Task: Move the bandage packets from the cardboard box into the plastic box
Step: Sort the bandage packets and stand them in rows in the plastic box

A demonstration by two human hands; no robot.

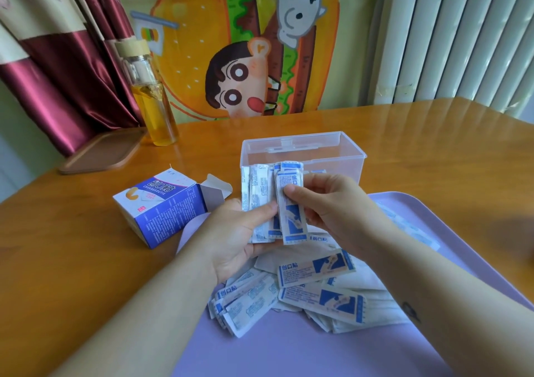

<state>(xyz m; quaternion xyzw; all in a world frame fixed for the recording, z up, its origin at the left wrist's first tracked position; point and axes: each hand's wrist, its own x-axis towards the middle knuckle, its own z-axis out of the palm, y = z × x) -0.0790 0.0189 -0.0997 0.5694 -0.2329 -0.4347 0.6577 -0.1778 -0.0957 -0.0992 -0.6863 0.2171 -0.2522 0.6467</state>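
Straight beyond both hands I see the clear plastic box (pixel 346 168), top open; L hand (pixel 239 232) grips the bandage packet stack (pixel 257 186) w/ long axis upright, R hand (pixel 329 203), nearer the box, pinches 1 front packet (pixel 291 220).

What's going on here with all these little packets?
A person's left hand holds a stack of bandage packets upright, and the right hand pinches the front packet. More lie in a loose pile on the purple tray. The cardboard box lies opened at left; the clear plastic box stands open behind the hands.
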